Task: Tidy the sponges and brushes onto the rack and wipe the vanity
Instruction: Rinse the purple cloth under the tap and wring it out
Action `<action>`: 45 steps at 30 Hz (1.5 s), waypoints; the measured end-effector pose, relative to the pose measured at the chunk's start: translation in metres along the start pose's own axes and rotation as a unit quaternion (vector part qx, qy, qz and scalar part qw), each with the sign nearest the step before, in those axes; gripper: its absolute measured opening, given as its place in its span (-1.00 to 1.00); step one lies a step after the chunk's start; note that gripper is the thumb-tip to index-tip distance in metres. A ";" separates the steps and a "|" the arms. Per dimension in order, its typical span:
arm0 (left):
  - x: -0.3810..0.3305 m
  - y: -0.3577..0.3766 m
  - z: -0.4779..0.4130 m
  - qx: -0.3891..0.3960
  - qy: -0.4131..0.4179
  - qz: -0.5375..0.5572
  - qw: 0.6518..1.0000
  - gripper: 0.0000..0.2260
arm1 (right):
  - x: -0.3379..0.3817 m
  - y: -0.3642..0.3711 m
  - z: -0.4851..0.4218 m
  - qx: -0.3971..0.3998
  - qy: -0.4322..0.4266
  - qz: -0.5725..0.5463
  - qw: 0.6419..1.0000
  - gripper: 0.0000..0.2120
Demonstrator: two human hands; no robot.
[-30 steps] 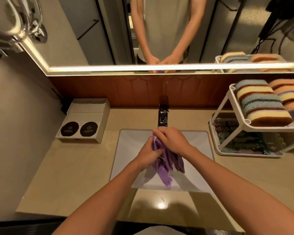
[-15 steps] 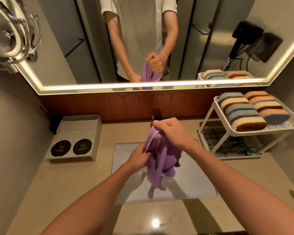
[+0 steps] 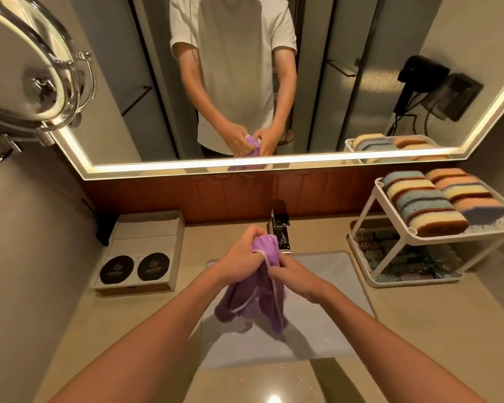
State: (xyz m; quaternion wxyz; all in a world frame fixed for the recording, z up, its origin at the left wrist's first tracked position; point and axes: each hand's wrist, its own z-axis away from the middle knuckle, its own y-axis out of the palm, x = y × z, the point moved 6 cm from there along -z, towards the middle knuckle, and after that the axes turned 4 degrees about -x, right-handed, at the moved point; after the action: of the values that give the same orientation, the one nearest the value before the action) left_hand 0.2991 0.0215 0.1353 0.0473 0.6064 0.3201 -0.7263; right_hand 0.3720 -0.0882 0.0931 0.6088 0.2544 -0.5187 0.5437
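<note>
The left hand (image 3: 239,257) clenches the bunched top of a fuzzy purple cloth (image 3: 250,298). Just beside it, the right hand (image 3: 291,274) pinches its pale-trimmed edge above the rectangular sink (image 3: 317,330). Striped oblong sponges (image 3: 425,205) line the white rack (image 3: 370,205) top tier.

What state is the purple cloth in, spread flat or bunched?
Bunched: left hand and right hand grip the purple cloth; its rest hangs crumpled over the sink.

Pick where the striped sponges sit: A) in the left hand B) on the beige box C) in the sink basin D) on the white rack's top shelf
D: the striped rectangular foam sponges lie in two rows on the top shelf of the white plastic rack; the left hand grips a purple cloth.
</note>
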 end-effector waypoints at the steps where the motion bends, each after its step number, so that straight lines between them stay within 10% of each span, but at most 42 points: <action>1: -0.002 -0.004 0.001 0.002 0.007 -0.011 1.000 -0.73 | -0.001 0.002 -0.002 -0.002 -0.001 -0.003 1.000 -0.43; 4: -0.004 -0.020 0.003 0.008 0.030 -0.066 0.997 -0.69 | -0.010 0.004 -0.006 -0.030 0.020 0.047 0.998 -0.34; 10: 0.006 -0.040 0.006 0.002 0.085 -0.308 0.947 -0.52 | 0.012 -0.010 -0.017 -0.085 -0.040 0.173 0.980 -0.95; 13: 0.013 -0.041 0.003 -0.038 0.091 -0.405 0.909 -0.39 | 0.017 -0.017 -0.018 -0.104 -0.085 0.233 0.963 -0.85; 18: 0.032 -0.026 0.003 -0.009 0.042 -0.510 0.859 -0.75 | 0.030 -0.022 -0.013 -0.094 -0.113 0.269 0.952 -0.86; 24: 0.033 -0.024 0.005 0.034 -0.059 -0.151 0.986 -0.81 | 0.040 -0.035 -0.008 -0.100 -0.073 0.232 0.965 -0.88; 29: 0.023 -0.025 0.008 0.005 -0.039 -0.089 0.995 -0.84 | 0.049 -0.033 -0.008 -0.077 -0.060 0.165 0.982 -0.79; 37: 0.050 0.001 0.028 0.141 -0.087 0.138 0.976 -0.29 | 0.065 -0.016 -0.008 -0.100 -0.070 -0.041 0.992 -0.70; 45: 0.062 0.025 0.024 -0.079 -0.080 0.126 0.986 -0.54 | 0.076 0.001 -0.007 -0.120 -0.062 -0.281 0.950 -0.63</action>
State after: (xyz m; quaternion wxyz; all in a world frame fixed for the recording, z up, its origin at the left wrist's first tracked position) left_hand 0.2740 0.0093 0.0705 0.2120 0.5763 0.2929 -0.7329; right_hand 0.3639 -0.0519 0.1593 0.7298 0.3483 -0.5239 0.2677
